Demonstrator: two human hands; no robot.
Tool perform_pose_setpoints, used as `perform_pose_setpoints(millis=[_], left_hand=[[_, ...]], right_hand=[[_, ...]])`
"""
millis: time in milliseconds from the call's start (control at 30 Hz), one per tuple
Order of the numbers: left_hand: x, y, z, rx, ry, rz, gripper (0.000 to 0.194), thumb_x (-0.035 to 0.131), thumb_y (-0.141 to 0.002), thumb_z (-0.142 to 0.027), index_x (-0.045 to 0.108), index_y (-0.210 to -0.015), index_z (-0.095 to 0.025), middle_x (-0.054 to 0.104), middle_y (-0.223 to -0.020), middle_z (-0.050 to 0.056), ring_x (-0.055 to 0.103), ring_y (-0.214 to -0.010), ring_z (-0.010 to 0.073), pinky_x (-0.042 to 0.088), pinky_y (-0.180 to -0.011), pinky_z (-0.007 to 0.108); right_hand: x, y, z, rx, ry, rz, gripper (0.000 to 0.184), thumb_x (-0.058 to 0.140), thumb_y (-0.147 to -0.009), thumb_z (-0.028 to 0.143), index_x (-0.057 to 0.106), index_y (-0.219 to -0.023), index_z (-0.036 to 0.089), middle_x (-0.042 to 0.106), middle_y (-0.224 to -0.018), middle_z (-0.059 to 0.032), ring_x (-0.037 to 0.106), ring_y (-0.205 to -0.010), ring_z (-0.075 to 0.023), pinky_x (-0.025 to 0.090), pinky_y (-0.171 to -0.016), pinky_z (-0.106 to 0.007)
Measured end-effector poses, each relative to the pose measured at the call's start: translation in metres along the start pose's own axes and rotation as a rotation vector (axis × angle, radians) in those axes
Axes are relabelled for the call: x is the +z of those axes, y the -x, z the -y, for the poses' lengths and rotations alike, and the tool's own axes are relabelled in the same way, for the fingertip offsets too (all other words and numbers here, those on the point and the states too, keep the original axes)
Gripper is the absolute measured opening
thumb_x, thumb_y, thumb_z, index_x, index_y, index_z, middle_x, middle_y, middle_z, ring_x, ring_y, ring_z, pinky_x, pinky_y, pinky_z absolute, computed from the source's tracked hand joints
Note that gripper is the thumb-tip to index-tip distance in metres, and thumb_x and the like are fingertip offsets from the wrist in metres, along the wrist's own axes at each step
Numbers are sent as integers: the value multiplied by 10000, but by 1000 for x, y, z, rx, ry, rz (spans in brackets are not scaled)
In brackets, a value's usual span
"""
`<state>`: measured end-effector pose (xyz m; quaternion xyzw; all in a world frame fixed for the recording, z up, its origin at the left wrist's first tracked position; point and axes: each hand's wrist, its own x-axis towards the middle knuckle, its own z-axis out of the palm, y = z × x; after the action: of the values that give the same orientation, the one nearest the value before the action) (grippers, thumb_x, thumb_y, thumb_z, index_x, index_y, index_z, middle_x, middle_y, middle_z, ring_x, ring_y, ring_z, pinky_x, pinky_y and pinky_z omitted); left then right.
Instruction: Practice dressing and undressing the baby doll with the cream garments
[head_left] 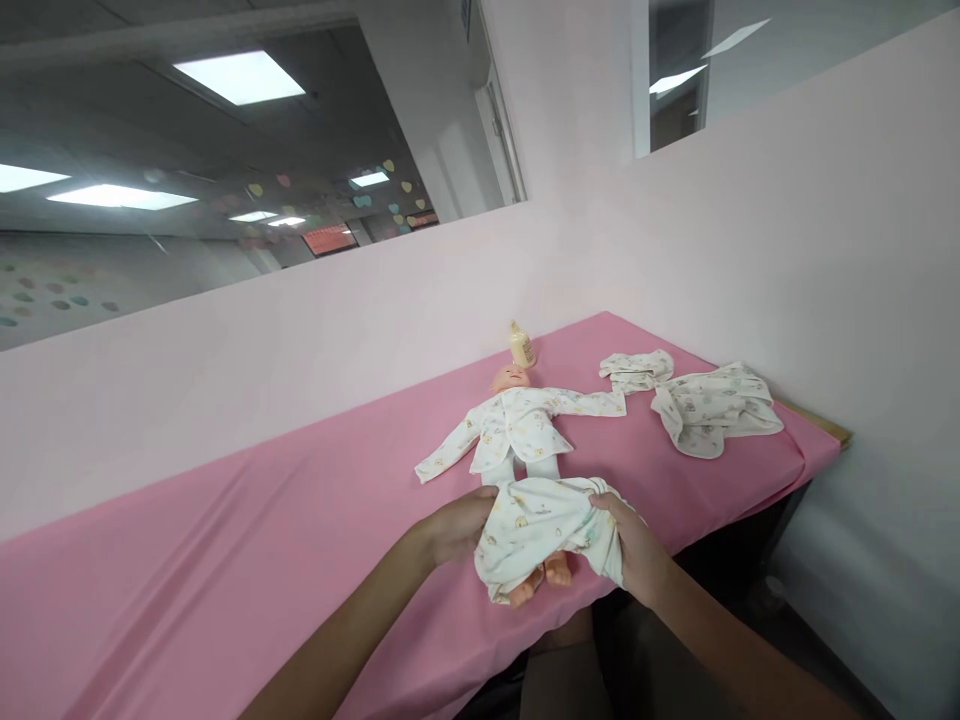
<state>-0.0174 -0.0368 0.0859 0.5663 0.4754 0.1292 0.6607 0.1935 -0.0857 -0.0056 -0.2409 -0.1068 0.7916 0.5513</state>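
Note:
A baby doll (511,377) lies on its back in a white printed jacket (517,425), its sleeves spread to both sides. White cloth (541,467) shows on its upper legs. Over its lower legs, a bunched pair of white printed baby pants (536,525) is stretched between my hands. My left hand (461,522) grips the left edge of the pants, thumb on top. My right hand (630,540) is closed on their right side. The doll's bare feet (556,570) stick out below the fabric; the shins are hidden behind it.
The doll lies on a table with a pink cover (337,500), close to its near edge. Behind its head stands a pale yellow bottle (522,347). More printed baby clothes (716,405) and a smaller folded cloth (637,370) lie at right. White walls (300,350) border the table's back and right.

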Motion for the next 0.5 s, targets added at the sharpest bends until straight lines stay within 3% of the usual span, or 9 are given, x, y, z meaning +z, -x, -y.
perform_pose_setpoints(millis=[167, 367, 500], left_hand=[[3, 30, -7, 149, 217, -95, 323, 627, -834, -421, 685, -939, -121, 694, -913, 103, 625, -791, 164, 485, -747, 272], [30, 35, -3, 178, 77, -151, 328, 660, -806, -445, 662, -950, -151, 670, -864, 52, 595, -768, 154, 460, -734, 269], [36, 35, 1, 161, 27, -160, 356, 648, -794, -490, 646, -896, -149, 641, -804, 33, 566, -723, 143, 431, -672, 253]], right_hand=[[12, 4, -5, -6, -8, -47, 332, 740, -696, 285, 671, -980, 127, 735, -942, -98, 673, -956, -257, 531, -820, -352], [32, 15, -17, 125, 199, -36, 429, 829, -597, 263, 671, -978, 147, 731, -855, -76, 693, -855, -254, 550, -729, -352], [42, 16, -18, 116, 270, -56, 353, 804, -566, 186, 672, -889, 141, 713, -776, -51, 690, -763, -223, 545, -705, -321]])
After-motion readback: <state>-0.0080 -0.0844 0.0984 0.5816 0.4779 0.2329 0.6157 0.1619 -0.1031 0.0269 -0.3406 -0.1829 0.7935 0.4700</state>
